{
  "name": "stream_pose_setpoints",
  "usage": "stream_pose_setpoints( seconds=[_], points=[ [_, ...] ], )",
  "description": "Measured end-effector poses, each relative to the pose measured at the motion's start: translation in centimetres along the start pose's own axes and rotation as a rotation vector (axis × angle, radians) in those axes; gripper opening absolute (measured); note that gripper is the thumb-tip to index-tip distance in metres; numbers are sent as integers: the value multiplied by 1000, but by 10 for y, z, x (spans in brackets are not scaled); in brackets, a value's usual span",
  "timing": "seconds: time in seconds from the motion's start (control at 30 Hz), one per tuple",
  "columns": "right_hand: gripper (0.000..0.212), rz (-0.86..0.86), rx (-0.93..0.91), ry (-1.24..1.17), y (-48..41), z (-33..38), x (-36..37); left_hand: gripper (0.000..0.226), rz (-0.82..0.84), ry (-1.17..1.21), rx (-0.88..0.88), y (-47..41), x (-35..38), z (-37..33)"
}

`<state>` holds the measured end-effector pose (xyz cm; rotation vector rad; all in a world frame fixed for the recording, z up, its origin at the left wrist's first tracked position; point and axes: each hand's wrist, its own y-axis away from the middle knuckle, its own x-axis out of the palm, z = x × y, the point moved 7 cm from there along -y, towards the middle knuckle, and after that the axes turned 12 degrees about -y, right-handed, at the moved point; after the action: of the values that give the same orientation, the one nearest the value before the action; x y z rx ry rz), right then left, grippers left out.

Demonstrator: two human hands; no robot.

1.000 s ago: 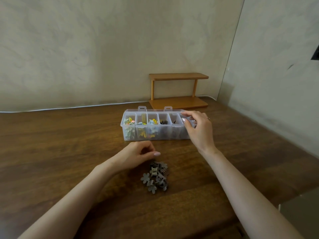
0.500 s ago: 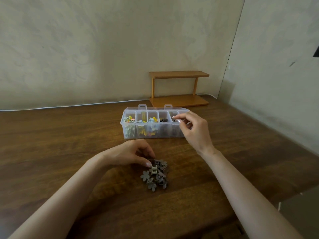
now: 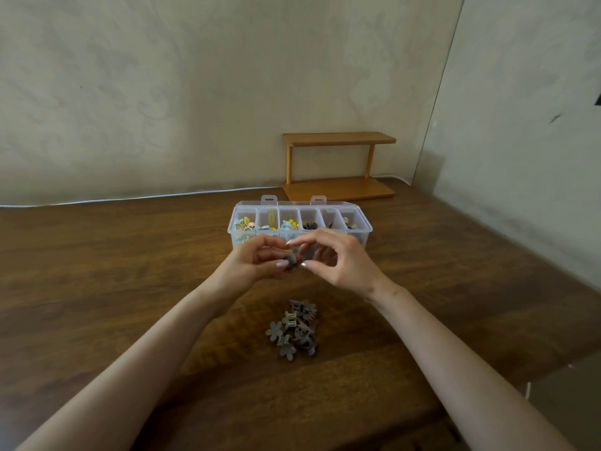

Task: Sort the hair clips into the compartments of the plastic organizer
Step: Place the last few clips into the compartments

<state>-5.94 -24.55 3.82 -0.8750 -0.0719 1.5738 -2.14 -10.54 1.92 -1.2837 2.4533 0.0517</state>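
Note:
A clear plastic organizer [image 3: 364, 236] with several compartments stands open on the wooden table; coloured clips fill its left compartments, dark ones lie further right. A pile of grey and brownish flower hair clips [image 3: 294, 328] lies on the table nearer to me. Both hands meet in front of the organizer, above the table. My left hand [image 3: 257, 265] pinches a small dark clip [image 3: 290, 261] between thumb and fingers. My right hand [image 3: 338, 260] has its thumb and forefinger curled at the same clip, touching it.
A small two-tier wooden shelf [image 3: 338, 167] stands behind the organizer against the wall. A white cable [image 3: 130, 199] runs along the table's back edge. A wall closes the right side. The corner of a grey object [image 3: 566, 392] shows at lower right.
My left hand lifted a dark clip from the pile up toward the organizer. My right hand came back from the right compartments and met the left hand at the clip.

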Motion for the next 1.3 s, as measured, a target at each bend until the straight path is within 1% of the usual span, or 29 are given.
stream_pose_setpoints(
  seconds=[0.1, 0.2, 0.27, 0.37, 0.47, 0.57, 0.63, 0.77, 0.9, 1.07, 1.17, 1.3],
  points=[
    [28, -2, -26, 17, 0, 2, 5, 27, -39, 44, -13, -1, 0, 2],
    [21, -36, -44, 36, -1, 3, 5, 28, -65, 46, 3, -1, 1, 1],
    [19, -88, -55, 69, -1, 3, 0, 25, -82, 33, 1, -1, 3, 1],
    [20, -303, -59, 168, 0, 0, -22, 22, -73, -67, -12, 0, 3, 1],
    [23, -553, -21, 317, 6, -8, -50, 17, 37, -273, -11, 0, 5, 4],
    [24, -656, -7, 450, 6, -14, -64, 16, 176, -423, -31, 2, 11, 10],
    [24, -671, 13, 524, 0, -17, -67, 17, 226, -460, -28, 3, 15, 10],
    [30, -602, 108, 626, -10, -30, -63, 16, 264, -486, -3, 4, 17, 9],
    [28, -650, 112, 591, -1, -31, -71, 20, 356, -499, 14, 6, 19, 10],
    [21, -646, 70, 500, 7, -23, -71, 31, 458, -516, 28, 10, 23, 8],
    [19, -624, 58, 450, 8, -20, -67, 33, 471, -530, 32, 11, 25, 8],
    [17, -590, 56, 429, 6, -20, -63, 29, 426, -574, 74, 9, 26, 8]
  ],
)
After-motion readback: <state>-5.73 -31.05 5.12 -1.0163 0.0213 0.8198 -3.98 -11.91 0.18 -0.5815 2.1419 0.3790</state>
